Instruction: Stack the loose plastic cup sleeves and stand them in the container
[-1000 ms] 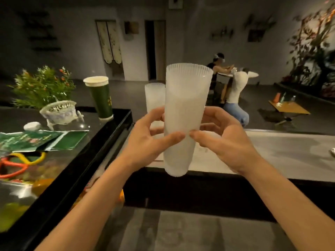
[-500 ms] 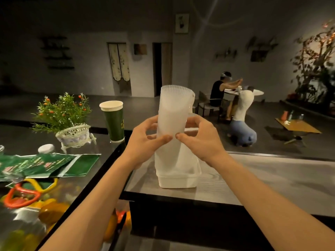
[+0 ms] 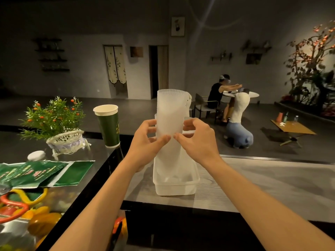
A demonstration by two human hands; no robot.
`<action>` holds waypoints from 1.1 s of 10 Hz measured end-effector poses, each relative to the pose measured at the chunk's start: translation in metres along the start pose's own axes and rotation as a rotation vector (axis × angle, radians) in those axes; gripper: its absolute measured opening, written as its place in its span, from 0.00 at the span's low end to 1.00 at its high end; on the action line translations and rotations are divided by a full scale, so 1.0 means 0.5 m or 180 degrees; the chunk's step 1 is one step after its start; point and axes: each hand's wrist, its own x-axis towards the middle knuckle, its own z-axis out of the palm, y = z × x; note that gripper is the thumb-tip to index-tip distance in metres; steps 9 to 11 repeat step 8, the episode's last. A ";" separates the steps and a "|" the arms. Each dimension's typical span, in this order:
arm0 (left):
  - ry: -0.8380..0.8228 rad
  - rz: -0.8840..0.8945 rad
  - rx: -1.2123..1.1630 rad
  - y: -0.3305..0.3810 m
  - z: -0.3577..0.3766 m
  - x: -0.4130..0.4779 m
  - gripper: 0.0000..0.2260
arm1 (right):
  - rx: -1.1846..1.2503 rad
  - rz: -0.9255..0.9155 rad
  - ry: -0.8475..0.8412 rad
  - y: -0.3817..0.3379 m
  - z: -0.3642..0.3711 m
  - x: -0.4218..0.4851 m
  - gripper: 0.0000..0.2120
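Note:
A tall stack of frosted white plastic cup sleeves [image 3: 170,109] stands upright with its foot inside a translucent white container [image 3: 175,185] on the grey counter. My left hand [image 3: 147,140] grips the stack from the left, thumb across its front. From the right, my right hand [image 3: 196,140] grips it the same way, and the two thumbs nearly meet. A second sleeve stack peeks out behind the first at its top right edge. The stack's lower part shows dimly through the container wall.
On the black glass counter to the left are a green paper cup [image 3: 108,125], a small plant in a white basket [image 3: 59,131], green packets [image 3: 41,173] and fruit [image 3: 43,221]. People sit at a table [image 3: 241,95] in the far room.
The sleeve stack has come down from mid-air into the container, both hands lowering with it. The view has tilted down and shows more of the counter.

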 end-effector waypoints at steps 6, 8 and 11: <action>-0.0227 -0.0091 0.1061 -0.058 0.002 -0.022 0.23 | -0.0532 0.0151 -0.1215 0.036 -0.009 -0.037 0.26; 0.1128 0.1266 0.1884 0.031 0.019 -0.059 0.23 | -0.0719 0.0194 -0.1055 0.020 -0.091 -0.050 0.17; 0.1128 0.1266 0.1884 0.031 0.019 -0.059 0.23 | -0.0719 0.0194 -0.1055 0.020 -0.091 -0.050 0.17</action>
